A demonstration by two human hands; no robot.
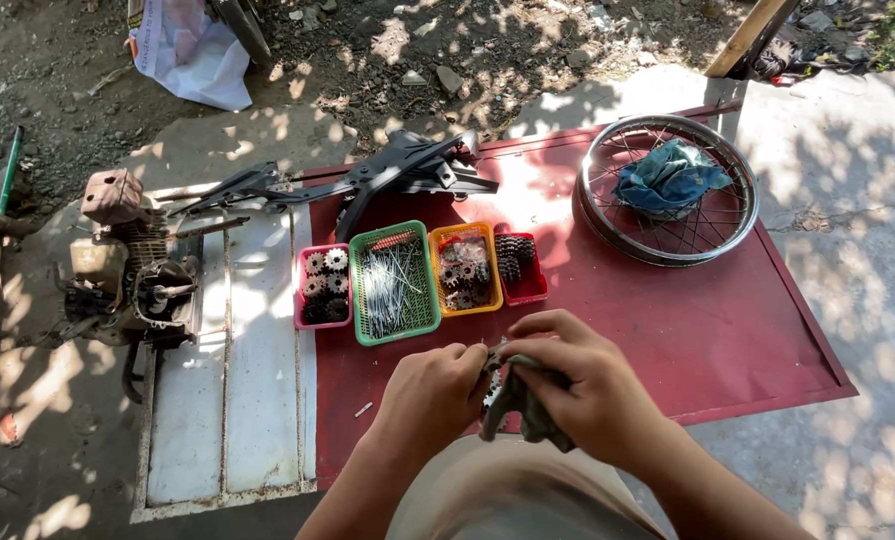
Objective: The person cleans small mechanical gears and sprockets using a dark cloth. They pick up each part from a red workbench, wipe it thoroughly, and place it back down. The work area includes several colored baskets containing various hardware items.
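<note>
Lower centre: left hand (432,395) and right hand (577,385), fingers clamped on small sprocket (491,385) in grey rag (522,410). Risk: greasy part slips, rolls off red panel (717,330).

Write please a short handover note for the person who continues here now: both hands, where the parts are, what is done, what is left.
Left hand: grip closed on a small metal part, mostly hidden.
Right hand: holds a dark rag against that part.
On the red board: four small baskets, pink, green, orange, red, holding gears and spokes; spoked wheel rim with a blue cloth.
Done: parts sorted into baskets.
Left: cannot tell how many are wiped.
</note>
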